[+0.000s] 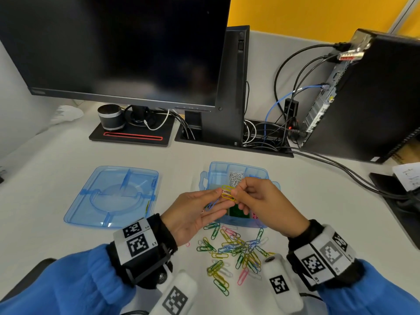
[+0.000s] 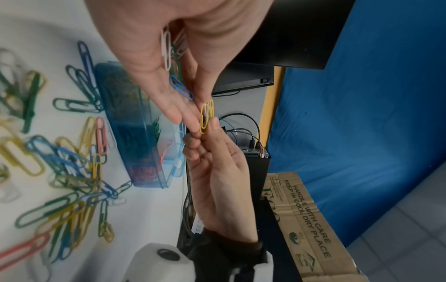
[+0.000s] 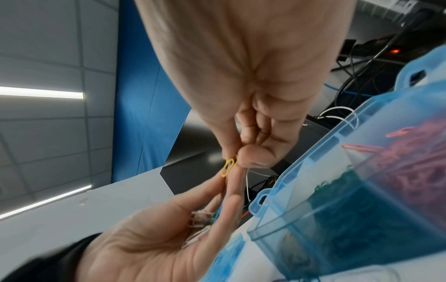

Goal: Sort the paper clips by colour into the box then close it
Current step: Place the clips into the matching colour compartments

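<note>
On the desk: one blue box (image 1: 236, 171), one loose lid (image 1: 109, 196), two monitors (image 1: 127, 46), one computer tower (image 1: 363, 98), one speaker (image 1: 110, 117), two hands (image 1: 193, 214) and several dozen loose paper clips (image 1: 234, 253) (overlapping, exact number not countable).

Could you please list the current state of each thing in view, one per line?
Box: open, partly filled.
Lid: off, lying left of box.
Yellow clips: pinched by right hand.
Left hand: open, clips on palm.
Loose clips: unsorted on desk.
Monitor: off.
</note>
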### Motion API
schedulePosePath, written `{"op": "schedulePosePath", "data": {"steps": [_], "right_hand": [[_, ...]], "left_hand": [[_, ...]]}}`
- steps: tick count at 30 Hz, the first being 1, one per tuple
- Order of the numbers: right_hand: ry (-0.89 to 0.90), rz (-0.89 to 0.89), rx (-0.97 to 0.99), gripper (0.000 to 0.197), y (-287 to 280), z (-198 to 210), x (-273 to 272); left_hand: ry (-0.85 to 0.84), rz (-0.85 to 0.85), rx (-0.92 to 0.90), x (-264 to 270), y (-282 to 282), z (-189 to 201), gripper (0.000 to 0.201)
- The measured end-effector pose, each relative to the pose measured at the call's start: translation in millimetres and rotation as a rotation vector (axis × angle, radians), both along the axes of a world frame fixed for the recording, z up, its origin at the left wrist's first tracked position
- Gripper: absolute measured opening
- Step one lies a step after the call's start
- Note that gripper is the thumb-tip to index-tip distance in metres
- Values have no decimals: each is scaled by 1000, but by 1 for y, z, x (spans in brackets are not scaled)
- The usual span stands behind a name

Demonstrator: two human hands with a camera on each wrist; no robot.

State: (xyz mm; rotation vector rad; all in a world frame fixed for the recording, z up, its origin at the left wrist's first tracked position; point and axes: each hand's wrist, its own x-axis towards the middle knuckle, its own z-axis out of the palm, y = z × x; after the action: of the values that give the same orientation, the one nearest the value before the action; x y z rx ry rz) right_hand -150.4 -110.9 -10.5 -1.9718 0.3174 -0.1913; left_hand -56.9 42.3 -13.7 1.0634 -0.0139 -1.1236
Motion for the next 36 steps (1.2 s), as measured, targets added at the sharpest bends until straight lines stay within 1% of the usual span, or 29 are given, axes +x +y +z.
{"op": "schedulePosePath", "data": {"steps": [2,5,8,14,18,21,24,26,28,30,33,34,36], "right_hand": [[-31,-28,3,19,2,-2,9],[-34,-24,-4,17,5,-4,23],[-33,-14,-1,16,5,-3,32],[-9,-29,-15,15,3,-2,36],[6,-24,-17,15,2,-3,36],[-20,-45,-7,16,1,0,35],[-32,-76,-70,16,-3,1,32],[7,-56,-188,16,-3,-1,29],[48,-30,-331,16,-1,-2,27],[7,-56,-406,17,1,0,27],[-101,-113,-332,18,4,5,30],[-104,-97,-307,20,5,5,30],[-78,-34,-328,14,5,6,30]], "left_hand": [[-43,38,10,6,0,0,22],[-122,128,48,16,1,0,18],[-137,181,63,25,3,-1,14],[-145,128,37,26,5,-7,19],[-159,144,39,25,4,-7,16],[-178,196,42,28,5,-6,14],[-187,246,30,32,8,-5,16],[-187,258,23,33,10,-4,18],[-187,253,17,33,10,-3,18],[-189,234,14,31,8,-2,18],[-182,171,30,25,5,-2,17],[-176,146,38,23,4,-2,17],[-144,99,47,18,3,-3,20]]}}
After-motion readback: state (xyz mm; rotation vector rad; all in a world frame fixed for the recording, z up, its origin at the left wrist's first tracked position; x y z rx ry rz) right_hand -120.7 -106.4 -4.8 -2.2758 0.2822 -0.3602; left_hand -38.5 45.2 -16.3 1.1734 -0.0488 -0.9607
